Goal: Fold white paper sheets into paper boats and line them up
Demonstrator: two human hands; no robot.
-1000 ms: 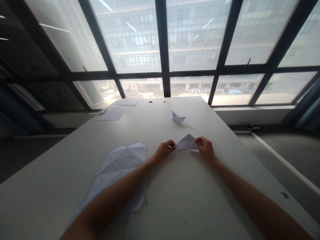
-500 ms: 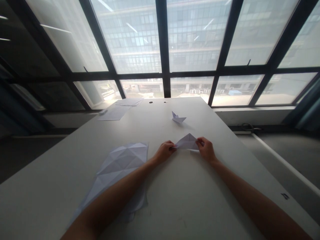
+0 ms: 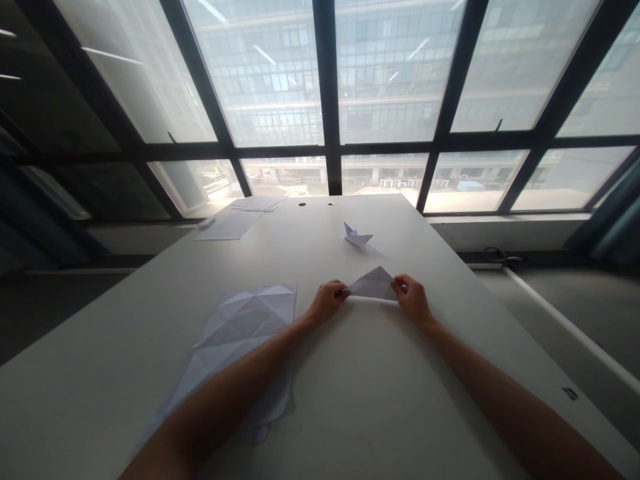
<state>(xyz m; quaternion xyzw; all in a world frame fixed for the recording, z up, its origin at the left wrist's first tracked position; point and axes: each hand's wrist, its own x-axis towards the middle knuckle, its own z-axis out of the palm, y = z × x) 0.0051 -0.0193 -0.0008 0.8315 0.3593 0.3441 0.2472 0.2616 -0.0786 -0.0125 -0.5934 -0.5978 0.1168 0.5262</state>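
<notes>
A folded piece of white paper (image 3: 374, 285), triangular with its peak pointing away from me, is held between my two hands just above the table. My left hand (image 3: 327, 299) pinches its left corner. At the right corner, my right hand (image 3: 411, 297) grips the paper between thumb and fingers. Beyond it stands a small folded paper boat (image 3: 357, 236). Creased, unfolded paper sheets (image 3: 245, 320) lie to the left, partly hidden under my left forearm.
The white table (image 3: 380, 400) reaches towards large windows. Flat paper sheets (image 3: 227, 225) lie at its far left, beside a small pale object (image 3: 206, 223). A small dark mark (image 3: 570, 393) is near the right edge. Two holes pierce the far end.
My left hand has shifted very slightly left and the folded paper looks a little flatter and more stretched between the hands. The boat and the sheets stay put.
</notes>
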